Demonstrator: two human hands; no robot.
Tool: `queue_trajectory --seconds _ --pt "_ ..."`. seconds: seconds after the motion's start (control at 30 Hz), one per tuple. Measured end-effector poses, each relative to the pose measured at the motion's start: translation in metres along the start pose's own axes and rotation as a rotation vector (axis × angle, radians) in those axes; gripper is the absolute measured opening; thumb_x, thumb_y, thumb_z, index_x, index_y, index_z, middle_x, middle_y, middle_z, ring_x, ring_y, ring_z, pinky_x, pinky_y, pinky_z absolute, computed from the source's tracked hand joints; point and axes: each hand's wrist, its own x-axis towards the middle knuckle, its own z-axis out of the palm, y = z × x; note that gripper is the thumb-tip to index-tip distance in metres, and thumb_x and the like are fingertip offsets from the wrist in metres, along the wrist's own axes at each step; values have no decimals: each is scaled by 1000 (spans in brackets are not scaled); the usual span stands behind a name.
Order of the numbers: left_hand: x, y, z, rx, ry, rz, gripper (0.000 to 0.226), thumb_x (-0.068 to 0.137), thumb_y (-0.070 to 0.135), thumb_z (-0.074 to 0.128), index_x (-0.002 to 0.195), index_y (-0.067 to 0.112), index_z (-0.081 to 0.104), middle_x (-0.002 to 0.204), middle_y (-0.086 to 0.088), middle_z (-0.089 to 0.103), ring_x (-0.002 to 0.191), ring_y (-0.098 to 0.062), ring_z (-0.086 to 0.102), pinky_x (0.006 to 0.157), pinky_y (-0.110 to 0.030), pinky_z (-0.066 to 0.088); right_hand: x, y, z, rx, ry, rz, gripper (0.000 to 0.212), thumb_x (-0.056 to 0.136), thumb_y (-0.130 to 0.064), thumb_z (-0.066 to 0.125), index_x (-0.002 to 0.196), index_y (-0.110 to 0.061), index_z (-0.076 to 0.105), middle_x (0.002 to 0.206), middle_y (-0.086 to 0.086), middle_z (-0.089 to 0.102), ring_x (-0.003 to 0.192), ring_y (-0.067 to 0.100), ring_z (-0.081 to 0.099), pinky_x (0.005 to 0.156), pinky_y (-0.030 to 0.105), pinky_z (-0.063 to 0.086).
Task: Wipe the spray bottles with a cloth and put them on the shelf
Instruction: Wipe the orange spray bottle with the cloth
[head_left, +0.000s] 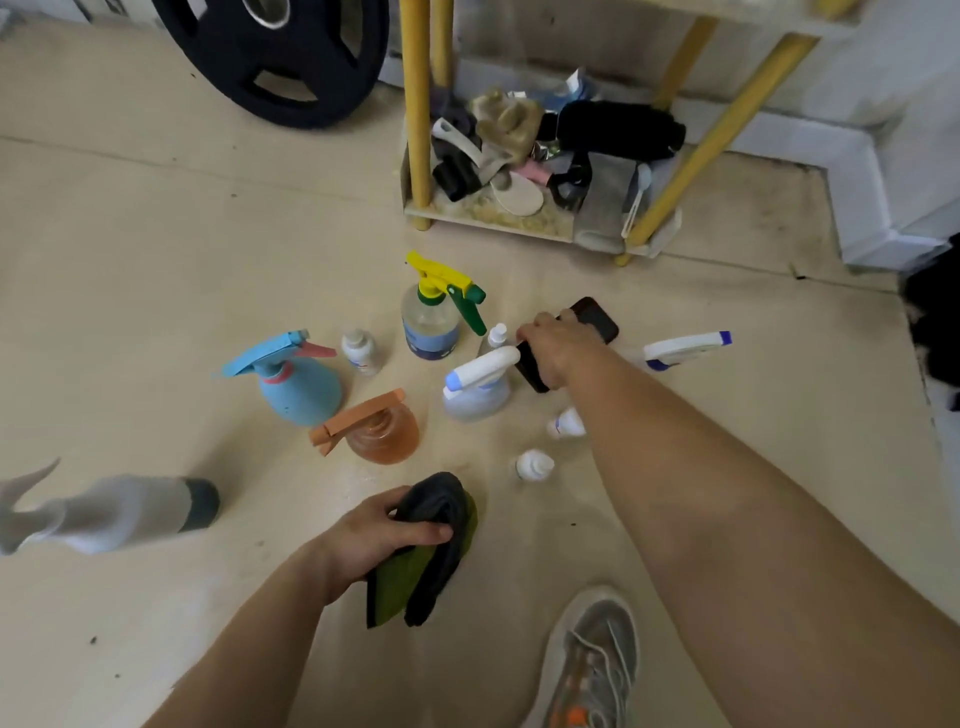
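Observation:
Several spray bottles stand on the floor: a blue one (298, 379), an orange one (382, 431), a clear one with a yellow and green trigger (434, 317), and a white one (478, 389). Another white sprayer (685, 348) lies further right. Small white bottles (358, 351) (535, 464) stand among them. My left hand (374, 535) grips a folded dark grey and green cloth (431, 545) low over the floor. My right hand (558, 348) holds a black phone (592, 319) just beyond the white bottle.
A yellow-legged shelf (415, 119) stands behind the bottles, its bottom board (483, 221) cluttered with brushes, cloths and odd items. A black weight plate (280, 57) leans at the back left. A white bottle with a dark cap (130, 512) lies at left. My shoe (592, 660) is at the bottom.

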Motion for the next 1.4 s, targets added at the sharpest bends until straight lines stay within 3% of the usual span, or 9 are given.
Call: queue_trajectory --seconds 0.17,0.43,0.63,0.77,0.97,1.03,1.17,1.3,1.4 --pt "16 -3 7 -22 -15 -10 69 52 42 89 117 31 67 106 -2 76 101 -27 72 95 -47 57 30 -8 12 -266 28 -53 64 92 -17 66 147 -23 33 146 9 34 135 31 36 101 45 41" --pt "28 0 10 -36 -21 -20 70 54 42 91 118 30 68 108 -2 76 102 -26 72 96 -46 57 38 -1 12 -349 79 -160 77 81 -14 79 144 -20 34 140 9 36 125 31 44 92 42 43" --pt "13 11 10 -22 -12 -16 67 53 37 90 116 29 68 105 -2 77 100 -26 73 94 -43 57 17 10 -14 118 317 15 87 69 -17 87 136 -19 31 136 13 33 121 37 45 88 46 48" --pt "-11 13 10 -25 4 -8 72 47 36 94 115 25 70 106 -6 77 101 -29 72 97 -47 56 -27 10 -41 642 649 129 90 62 -22 90 134 -16 37 137 13 38 121 37 47 96 47 51" --pt "-56 30 15 19 14 38 76 42 33 95 114 21 72 107 -8 77 101 -29 73 98 -45 55 -124 9 -121 990 1084 164 90 62 -44 87 137 -22 42 131 1 52 119 24 52 94 40 51" --pt "-72 38 17 30 12 58 77 43 32 96 114 21 72 107 -8 77 101 -28 73 97 -44 56 -157 14 -154 1097 1129 141 89 63 -54 87 137 -30 44 126 -6 60 114 16 57 91 34 51" --pt "-100 50 23 59 19 119 77 44 33 97 116 21 73 108 -6 77 101 -25 73 97 -42 56 -205 19 -205 1521 1140 55 76 70 -44 89 130 -34 44 111 -21 57 101 4 63 82 19 50" --pt "-114 58 25 73 38 200 78 41 34 94 115 21 74 105 -3 78 98 -20 74 81 -28 58 -213 21 -242 1810 1137 45 74 73 -27 89 128 -28 39 125 -7 55 99 1 58 66 8 44" --pt "-114 59 24 25 12 223 75 45 29 93 116 20 73 107 -7 77 99 -23 74 78 -28 58 -192 26 -266 1866 1127 59 76 75 -13 85 131 -24 35 120 -1 56 91 4 58 61 8 41"
